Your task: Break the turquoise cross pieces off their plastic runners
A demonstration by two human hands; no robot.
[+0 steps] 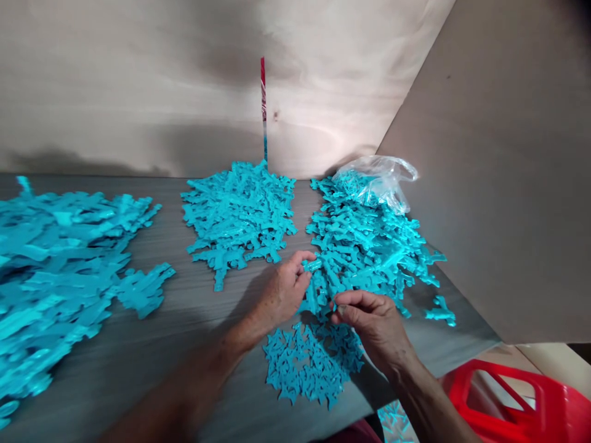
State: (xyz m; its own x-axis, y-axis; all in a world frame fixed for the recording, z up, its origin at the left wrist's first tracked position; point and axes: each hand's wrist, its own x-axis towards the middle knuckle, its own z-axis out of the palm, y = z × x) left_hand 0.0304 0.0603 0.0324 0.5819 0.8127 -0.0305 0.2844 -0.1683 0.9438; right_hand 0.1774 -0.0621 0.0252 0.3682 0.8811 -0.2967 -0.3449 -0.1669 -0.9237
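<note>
My left hand is closed, thumb and fingers pinching the end of a turquoise plastic piece shaped rather like a toy gun. Opposite it, my right hand is closed in a pinch at the near end of a turquoise piece; whether both hands grip the same one is unclear. Both hands are over the near edge of the right heap of similar pieces. Just below them lies a flat pile of small, pointed turquoise bits.
A middle heap and a larger left heap of turquoise pieces lie on the grey table. A clear plastic bag rests on the right heap. Wooden panels enclose the back and right. A red plastic object stands lower right.
</note>
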